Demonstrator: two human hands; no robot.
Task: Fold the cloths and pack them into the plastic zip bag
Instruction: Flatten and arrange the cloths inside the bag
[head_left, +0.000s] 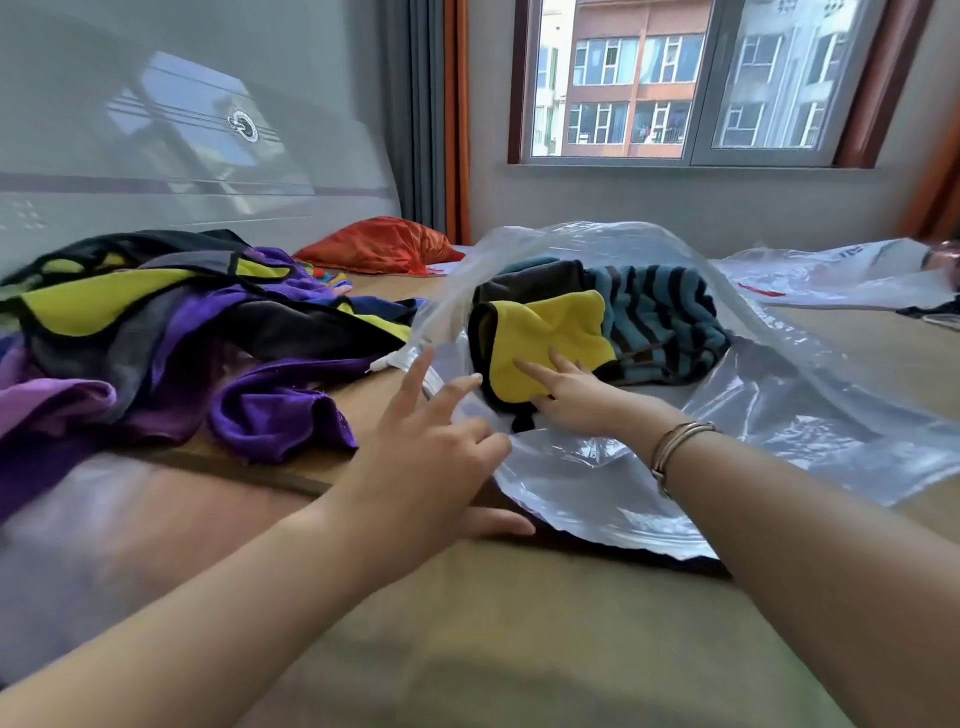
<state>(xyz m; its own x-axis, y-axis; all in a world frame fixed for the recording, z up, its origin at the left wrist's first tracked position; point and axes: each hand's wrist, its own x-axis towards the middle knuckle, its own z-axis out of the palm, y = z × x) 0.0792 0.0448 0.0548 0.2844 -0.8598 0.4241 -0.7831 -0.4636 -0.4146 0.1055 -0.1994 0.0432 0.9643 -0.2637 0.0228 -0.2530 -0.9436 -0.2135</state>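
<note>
A large clear plastic zip bag (769, 405) lies open on the bed, its mouth facing me. Inside it sit a folded yellow cloth with black trim (545, 338), a blue-and-black striped cloth (660, 317) and a dark grey cloth (530, 280). My right hand (566, 389) reaches into the bag, its straight fingers resting on the yellow cloth. My left hand (431, 457) is at the bag's mouth with fingers spread, touching the lower edge of the plastic. A heap of unfolded purple, yellow and black cloths (171, 332) lies at the left.
The bed surface (519, 639) is tan. An orange pillow (384, 244) lies at the back by the headboard. Another plastic bag (841, 275) lies at the far right. A wall and window stand behind the bed.
</note>
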